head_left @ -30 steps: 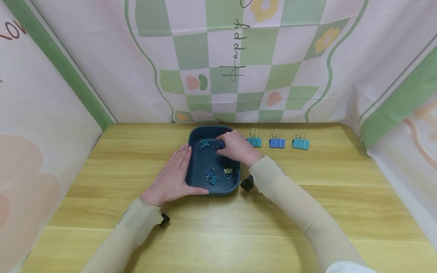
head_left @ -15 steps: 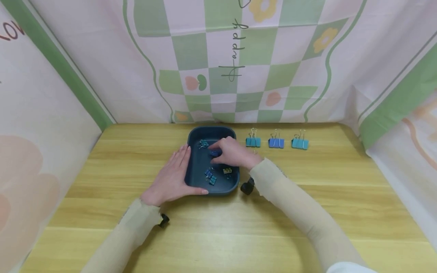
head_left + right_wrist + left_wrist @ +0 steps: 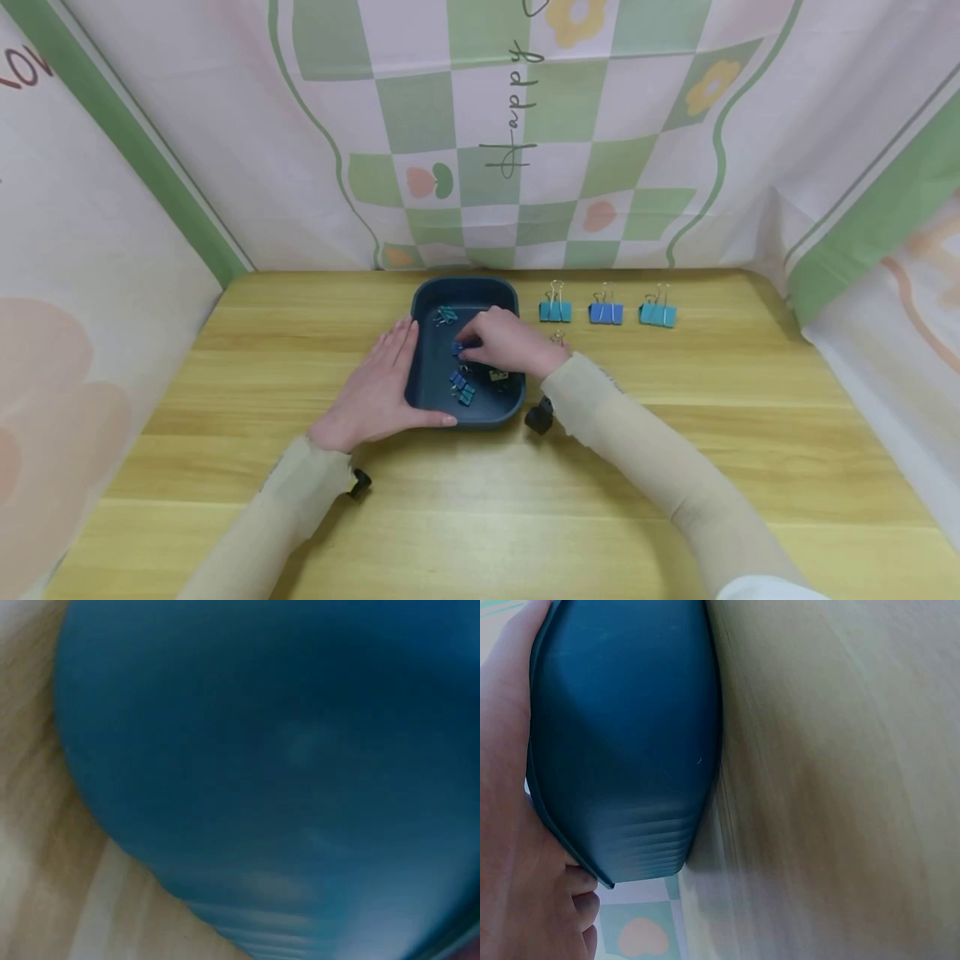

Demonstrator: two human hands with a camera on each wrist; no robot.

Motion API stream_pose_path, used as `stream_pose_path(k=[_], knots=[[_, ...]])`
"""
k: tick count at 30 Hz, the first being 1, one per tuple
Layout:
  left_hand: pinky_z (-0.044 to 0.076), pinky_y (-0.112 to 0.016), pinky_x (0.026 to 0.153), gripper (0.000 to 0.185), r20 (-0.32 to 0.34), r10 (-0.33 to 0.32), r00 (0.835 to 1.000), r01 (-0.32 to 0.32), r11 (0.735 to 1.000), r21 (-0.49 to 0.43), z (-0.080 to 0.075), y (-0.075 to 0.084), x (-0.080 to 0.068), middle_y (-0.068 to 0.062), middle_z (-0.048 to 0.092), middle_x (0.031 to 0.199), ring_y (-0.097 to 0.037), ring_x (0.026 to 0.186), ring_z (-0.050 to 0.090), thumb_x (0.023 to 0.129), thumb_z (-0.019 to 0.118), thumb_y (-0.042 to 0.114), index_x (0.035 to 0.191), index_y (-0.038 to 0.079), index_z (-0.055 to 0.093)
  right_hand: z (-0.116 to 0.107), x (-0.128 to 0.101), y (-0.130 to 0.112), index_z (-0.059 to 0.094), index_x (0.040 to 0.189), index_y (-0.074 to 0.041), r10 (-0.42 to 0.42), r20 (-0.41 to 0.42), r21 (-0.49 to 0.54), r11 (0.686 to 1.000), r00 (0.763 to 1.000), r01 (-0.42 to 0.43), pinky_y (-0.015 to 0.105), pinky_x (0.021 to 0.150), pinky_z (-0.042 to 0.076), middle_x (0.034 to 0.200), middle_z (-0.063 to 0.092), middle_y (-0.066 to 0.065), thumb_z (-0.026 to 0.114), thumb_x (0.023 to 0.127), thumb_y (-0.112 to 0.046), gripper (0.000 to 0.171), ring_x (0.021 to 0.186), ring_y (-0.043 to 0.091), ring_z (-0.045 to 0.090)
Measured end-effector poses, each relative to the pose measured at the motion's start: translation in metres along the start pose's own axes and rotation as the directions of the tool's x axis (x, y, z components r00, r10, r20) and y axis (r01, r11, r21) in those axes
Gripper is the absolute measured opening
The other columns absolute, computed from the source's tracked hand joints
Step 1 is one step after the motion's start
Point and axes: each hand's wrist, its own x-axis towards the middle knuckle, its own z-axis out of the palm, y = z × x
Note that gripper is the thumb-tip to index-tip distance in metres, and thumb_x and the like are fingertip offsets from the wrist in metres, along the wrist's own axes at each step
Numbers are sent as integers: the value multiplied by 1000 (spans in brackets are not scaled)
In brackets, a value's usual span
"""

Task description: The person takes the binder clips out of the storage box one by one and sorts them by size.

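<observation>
- Landmark: dark blue tray [image 3: 427,392], on the wooden table [image 3: 675,467] near its far middle.
- Left hand [image 3: 375,392] lies flat against the tray's left outer wall, fingers straight and together, thumb running along the near rim. Left wrist view confirms it: palm pressed to the tray's [image 3: 622,742] side, nothing gripped.
- Right hand [image 3: 510,343] reaches over the tray's right rim into the middle of it, fingers curled down, tips pinched on a small blue binder clip [image 3: 457,348].
- Right wrist view shows only the tray's outer wall [image 3: 285,765], blurred; fingers not in view there.
- Inside the tray, besides the pinched clip: a small teal clip [image 3: 446,316] at the far left corner; a pair of small blue clips [image 3: 462,387] toward the near side; one small yellowish clip [image 3: 498,376] near the right wall, partly under the wrist.
- Right of the tray, in a row along the far edge of the table: a large teal clip [image 3: 555,310] closest, a large blue clip [image 3: 606,312] next, another large teal clip [image 3: 657,314] farthest. All apart from each other.
- A small clip [image 3: 558,337] lies on the table just right of the tray, beside the right wrist; colour hard to tell.
</observation>
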Motion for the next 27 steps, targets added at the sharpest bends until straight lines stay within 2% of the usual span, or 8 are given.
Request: stream_pose_path(k=[6, 11, 14, 19, 23, 27], knots=[[5, -39, 124, 142, -2, 2, 1000, -2, 1000, -8, 0, 0, 0, -13, -2, 169, -20, 154, -6, 69, 48, 98, 162, 3, -2, 1, 1, 0, 80, 113, -11, -7, -12, 13, 1000, 1000, 8, 29, 87, 57, 109, 75, 1, 70, 99, -18, 19, 100, 13, 70], [5, -39, 124, 142, 2, -3, 1000, 3, 1000, -8, -1, 0, 0, -12, -2, 169, -19, 154, -6, 68, 48, 98, 162, 3, -2, -2, 1, 2, 76, 120, -7, -14, -26, 78, 997, 1000, 16, 32, 92, 56, 116, 74, 5, 69, 99, -13, 23, 108, 16, 68], [5, -39, 124, 142, 3, -5, 1000, 5, 1000, -9, 0, 0, -1, -11, -3, 169, -19, 154, -6, 68, 48, 98, 162, 4, -3, -4, 1, 2, 74, 123, -6, -13, -25, 78, 997, 1000, 15, 33, 92, 56, 120, 72, 6, 69, 99, -10, 26, 108, 16, 68], [6, -40, 124, 142, -6, 5, 1000, -5, 1000, -9, 2, 1, -1, -11, -2, 169, -20, 154, -4, 68, 49, 98, 162, 4, -2, -7, -2, 2, 72, 126, -5, 16, 46, 65, 998, 999, -19, 34, 90, 57, 120, 72, 7, 70, 94, -3, 33, 103, 17, 69], [6, -40, 124, 142, -8, 9, 1000, -9, 1000, -6, 2, 1, -1, -12, -1, 170, -20, 154, -3, 69, 48, 98, 162, 3, -1, -8, -3, 0, 72, 127, -6, 39, 114, 42, 998, 993, -44, 36, 93, 56, 120, 72, 7, 79, 88, -6, 39, 106, 18, 69], [5, -38, 124, 142, -1, 4, 1000, -4, 1000, -7, 0, 2, -1, -12, -2, 170, -19, 154, -4, 69, 48, 98, 162, 3, -1, -5, -2, 0, 76, 121, -8, 31, 107, 8, 999, 994, -32, 34, 91, 56, 114, 74, 4, 83, 86, -12, 35, 104, 15, 69]])
